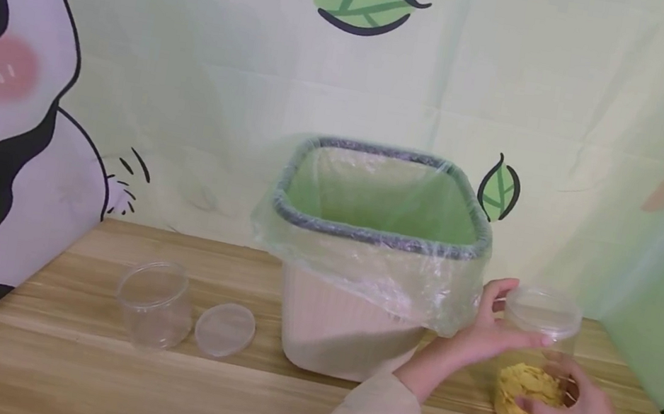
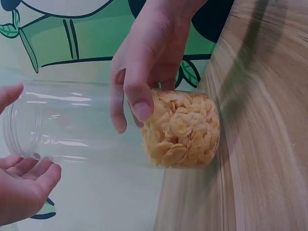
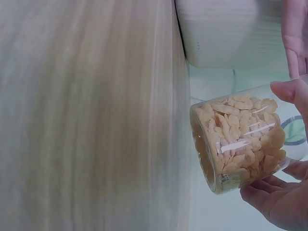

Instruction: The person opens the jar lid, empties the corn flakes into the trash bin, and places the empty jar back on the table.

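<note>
A transparent cylindrical jar [image 3: 201, 144] partly filled with pale yellow, thin, crinkled flakes [image 3: 248, 139] has its base turned toward a brown wood-grain tabletop [image 3: 96, 120]. The right hand [image 3: 288, 204] grips its wall, thumb on one side, fingers curled on the other. The left hand [image 3: 294, 38], partly cut off, is near the thumb, beside a whitish ribbed container [image 3: 231, 38].
</note>
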Available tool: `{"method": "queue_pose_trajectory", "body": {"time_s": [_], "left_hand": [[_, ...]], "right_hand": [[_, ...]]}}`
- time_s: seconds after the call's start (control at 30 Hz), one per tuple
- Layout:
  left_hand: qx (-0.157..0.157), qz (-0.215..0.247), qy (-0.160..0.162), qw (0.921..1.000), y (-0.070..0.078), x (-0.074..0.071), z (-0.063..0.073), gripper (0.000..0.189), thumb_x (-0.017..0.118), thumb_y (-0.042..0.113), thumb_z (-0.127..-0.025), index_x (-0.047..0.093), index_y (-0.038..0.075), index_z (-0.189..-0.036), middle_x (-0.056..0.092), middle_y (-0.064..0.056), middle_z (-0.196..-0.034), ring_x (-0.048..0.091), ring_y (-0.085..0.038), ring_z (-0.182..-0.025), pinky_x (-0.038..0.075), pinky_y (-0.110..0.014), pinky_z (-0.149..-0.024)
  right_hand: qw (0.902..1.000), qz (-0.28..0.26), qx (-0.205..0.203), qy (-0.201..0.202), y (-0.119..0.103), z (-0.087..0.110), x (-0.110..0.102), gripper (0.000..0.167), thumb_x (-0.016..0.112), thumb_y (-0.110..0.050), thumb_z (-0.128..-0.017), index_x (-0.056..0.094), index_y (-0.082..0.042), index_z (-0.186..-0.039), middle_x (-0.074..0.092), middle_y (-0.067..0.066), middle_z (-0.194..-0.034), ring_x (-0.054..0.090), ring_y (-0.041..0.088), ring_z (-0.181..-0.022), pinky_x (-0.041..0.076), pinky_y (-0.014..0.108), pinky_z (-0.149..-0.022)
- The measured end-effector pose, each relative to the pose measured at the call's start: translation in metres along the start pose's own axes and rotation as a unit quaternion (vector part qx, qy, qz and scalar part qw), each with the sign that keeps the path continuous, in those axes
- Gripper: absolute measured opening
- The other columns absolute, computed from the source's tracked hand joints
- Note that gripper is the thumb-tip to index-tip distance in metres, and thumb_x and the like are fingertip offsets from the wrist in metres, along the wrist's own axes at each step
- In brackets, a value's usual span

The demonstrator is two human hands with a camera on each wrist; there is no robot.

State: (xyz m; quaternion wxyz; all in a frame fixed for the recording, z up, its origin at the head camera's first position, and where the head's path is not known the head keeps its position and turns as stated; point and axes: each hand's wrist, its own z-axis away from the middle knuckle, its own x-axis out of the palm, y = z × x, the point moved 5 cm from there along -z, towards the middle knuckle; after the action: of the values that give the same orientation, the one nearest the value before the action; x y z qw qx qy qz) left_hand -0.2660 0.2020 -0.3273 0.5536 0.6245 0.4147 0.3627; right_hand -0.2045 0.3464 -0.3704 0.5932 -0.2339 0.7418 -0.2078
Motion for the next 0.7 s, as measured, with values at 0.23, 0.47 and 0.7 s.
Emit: {"method": "queue_pose_trajectory", "body": {"time_s": [0.23, 0.47, 0.7], "left_hand": [[0.074, -0.036, -0.025, 0.9963, -0.065, 0.017, -0.054, 0.08, 0.082, 0.029, -0.065, 0.033, 0.045, -0.127, 0.037, 0.02, -0.125, 0.042, -0.003, -0.106, 0.045, -0.027, -0.077], [0.066, -0.027, -0.073, 0.9948, -0.057, 0.013, -0.046, 0.08, 0.082, 0.023, -0.064, 0.035, 0.049, -0.125, 0.037, 0.02, -0.125, 0.04, -0.002, -0.109, 0.045, -0.03, -0.081], [0.076, -0.014, -0.109, 0.991, -0.07, 0.018, -0.054, 0.08, 0.081, 0.019, -0.064, 0.038, 0.05, -0.124, 0.039, 0.018, -0.123, 0.043, -0.001, -0.104, 0.044, -0.027, -0.079]], "right_hand": [[0.9998, 0.015, -0.008, -0.006, 0.0, 0.007, -0.004, 0.083, 0.075, -0.029, -0.073, 0.033, 0.013, -0.131, 0.048, 0.036, -0.118, 0.051, 0.048, -0.099, 0.048, 0.05, -0.074], [0.9995, 0.021, -0.025, -0.005, -0.002, 0.012, -0.008, 0.076, 0.078, -0.026, -0.07, 0.041, 0.012, -0.125, 0.052, 0.033, -0.116, 0.051, 0.047, -0.1, 0.049, 0.046, -0.074], [0.9994, 0.021, -0.01, -0.025, -0.001, 0.017, -0.01, 0.079, 0.077, -0.031, -0.072, 0.04, 0.008, -0.129, 0.049, 0.032, -0.121, 0.049, 0.048, -0.104, 0.046, 0.054, -0.078]]}}
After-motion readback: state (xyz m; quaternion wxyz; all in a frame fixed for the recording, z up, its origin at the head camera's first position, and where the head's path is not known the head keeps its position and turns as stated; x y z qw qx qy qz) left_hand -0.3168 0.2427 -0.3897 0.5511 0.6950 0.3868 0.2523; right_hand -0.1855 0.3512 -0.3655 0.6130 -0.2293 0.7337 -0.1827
